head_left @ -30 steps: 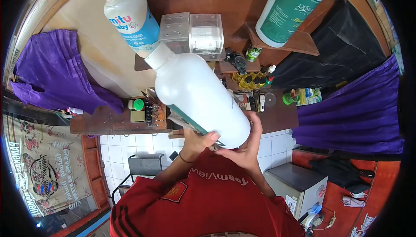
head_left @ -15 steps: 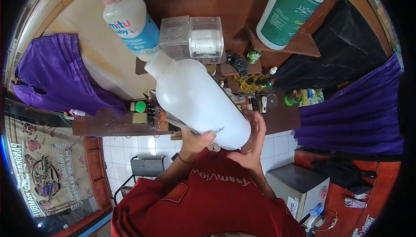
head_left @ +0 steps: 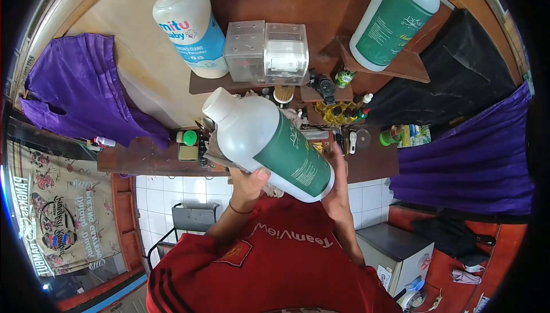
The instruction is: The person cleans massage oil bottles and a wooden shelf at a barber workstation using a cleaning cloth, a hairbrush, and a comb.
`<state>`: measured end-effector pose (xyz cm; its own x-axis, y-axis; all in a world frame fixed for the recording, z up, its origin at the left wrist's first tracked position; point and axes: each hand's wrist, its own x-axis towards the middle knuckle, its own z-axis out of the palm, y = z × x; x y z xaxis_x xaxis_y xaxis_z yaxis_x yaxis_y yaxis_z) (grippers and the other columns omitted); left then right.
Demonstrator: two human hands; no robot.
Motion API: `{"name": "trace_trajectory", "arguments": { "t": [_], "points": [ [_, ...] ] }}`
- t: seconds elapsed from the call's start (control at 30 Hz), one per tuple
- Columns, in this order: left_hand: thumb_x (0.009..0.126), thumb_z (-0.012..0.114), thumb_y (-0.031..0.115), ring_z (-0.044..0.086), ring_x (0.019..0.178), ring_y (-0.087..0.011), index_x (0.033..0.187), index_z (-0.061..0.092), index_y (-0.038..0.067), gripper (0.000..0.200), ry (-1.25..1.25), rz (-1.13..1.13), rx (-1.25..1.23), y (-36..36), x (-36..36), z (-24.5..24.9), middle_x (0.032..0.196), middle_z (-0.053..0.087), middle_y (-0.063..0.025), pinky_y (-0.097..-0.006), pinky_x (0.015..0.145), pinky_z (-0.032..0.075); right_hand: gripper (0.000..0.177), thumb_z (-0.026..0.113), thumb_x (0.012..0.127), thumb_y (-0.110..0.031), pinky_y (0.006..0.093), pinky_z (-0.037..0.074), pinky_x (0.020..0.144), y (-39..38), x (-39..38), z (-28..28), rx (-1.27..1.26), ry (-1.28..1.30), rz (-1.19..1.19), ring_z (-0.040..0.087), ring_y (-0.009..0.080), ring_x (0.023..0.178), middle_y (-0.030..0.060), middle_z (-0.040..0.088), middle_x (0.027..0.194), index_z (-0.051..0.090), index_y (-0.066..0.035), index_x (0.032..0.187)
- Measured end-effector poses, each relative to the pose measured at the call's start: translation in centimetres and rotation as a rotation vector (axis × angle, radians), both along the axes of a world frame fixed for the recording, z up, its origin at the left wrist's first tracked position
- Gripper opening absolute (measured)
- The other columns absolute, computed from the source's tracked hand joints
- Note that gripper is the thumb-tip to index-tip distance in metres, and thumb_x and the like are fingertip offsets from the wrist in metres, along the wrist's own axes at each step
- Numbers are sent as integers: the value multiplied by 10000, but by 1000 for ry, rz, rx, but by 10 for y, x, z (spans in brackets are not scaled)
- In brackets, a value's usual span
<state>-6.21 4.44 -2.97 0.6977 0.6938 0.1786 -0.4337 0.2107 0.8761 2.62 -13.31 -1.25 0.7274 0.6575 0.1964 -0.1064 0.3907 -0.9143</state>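
A large white plastic bottle (head_left: pixel 243 127) with a green label and a white cap is tilted in front of my chest, its cap toward the upper left. My left hand (head_left: pixel 249 184) is closed on its lower side, thumb on the near face. A greyish cloth (head_left: pixel 213 152) shows between that hand and the bottle, partly hidden. My right hand (head_left: pixel 337 184) lies against the bottle's base, its fingers stretched up along the far right side and partly hidden behind it.
A powder bottle (head_left: pixel 189 32), clear plastic boxes (head_left: pixel 245 52) and another green-labelled bottle (head_left: pixel 395 21) stand on wall shelves. On the counter (head_left: pixel 375 161) are small bottles (head_left: pixel 338 112), clippers and a green-lidded jar (head_left: pixel 189 138). Purple curtains (head_left: pixel 470 158) hang at both sides.
The bottle has turned about its long axis, so its green label now faces me instead of the plain white side. My right hand's fingers have straightened along the base.
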Motion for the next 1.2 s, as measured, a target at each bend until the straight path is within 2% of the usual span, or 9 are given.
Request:
{"name": "trace_trajectory", "arguments": {
  "t": [0.13,0.3,0.5,0.8,0.9,1.0,1.1,1.13,1.2],
  "points": [
    [718,787,293,513,1162,-236,1414,311,-1,892,-30,-9,-38,-7,2,10,1299,484,-124,-374,990,427,993,611,859,-568,353,291,1107,-1,-5,-17,-20,322,99,417,244,1324,171,377,1455,171,62,1488],
    [741,760,351,514,1187,-240,1417,313,-26,894,-9,-3,-87,2,-3,11,1331,482,-139,-366,1006,420,991,842,662,-115,413,377,1069,-14,-1,-15,-108,-16,-15,461,265,1281,146,451,1383,275,-33,1471],
    [738,762,338,516,1191,-246,1408,337,-27,874,9,-8,-28,-5,1,18,1325,493,-140,-375,1017,415,1055,740,805,-493,412,363,1086,-8,-5,-9,168,456,134,439,284,1308,163,394,1440,117,-38,1525],
    [830,696,255,495,1226,-238,1417,335,-16,740,202,-84,-166,-3,-7,39,1341,487,-124,-388,1056,387,918,873,649,-182,378,455,993,-31,3,-26,-86,-2,-138,546,251,1155,143,517,1274,347,-30,1387],
    [935,550,318,435,1312,-264,1440,332,-22,647,-70,89,-53,-6,3,17,1420,448,-146,-398,1108,322,933,877,632,-286,381,455,999,-34,13,-21,-86,80,-190,529,245,1175,140,496,1286,354,-40,1364],
    [943,370,586,421,1339,-302,1433,391,10,756,-731,-426,-640,-1,6,32,1431,472,-143,-450,1133,307,998,869,616,-339,355,474,977,-37,17,-19,-104,141,-188,533,243,1160,115,492,1249,310,-63,1395],
    [979,315,537,434,1324,-246,1470,307,-24,745,-90,-281,-319,1,2,63,1455,437,-124,-367,1116,316,996,854,615,-364,375,479,985,-34,16,-11,-108,176,-178,524,260,1173,120,467,1267,308,-75,1396],
    [980,383,450,431,1319,-227,1466,313,-30,687,-454,-323,-336,0,9,52,1426,464,-127,-334,1107,311,995,866,608,-351,367,472,984,-32,15,-9,-83,207,-198,528,249,1159,118,479,1249,314,-65,1386],
    [957,488,326,437,1293,-199,1462,312,-36,645,14,-227,-82,3,4,73,1404,473,-128,-307,1084,309,995,874,602,-339,356,465,982,-28,12,-9,-62,242,-217,527,236,1148,116,485,1234,315,-58,1375]
  ]
}}
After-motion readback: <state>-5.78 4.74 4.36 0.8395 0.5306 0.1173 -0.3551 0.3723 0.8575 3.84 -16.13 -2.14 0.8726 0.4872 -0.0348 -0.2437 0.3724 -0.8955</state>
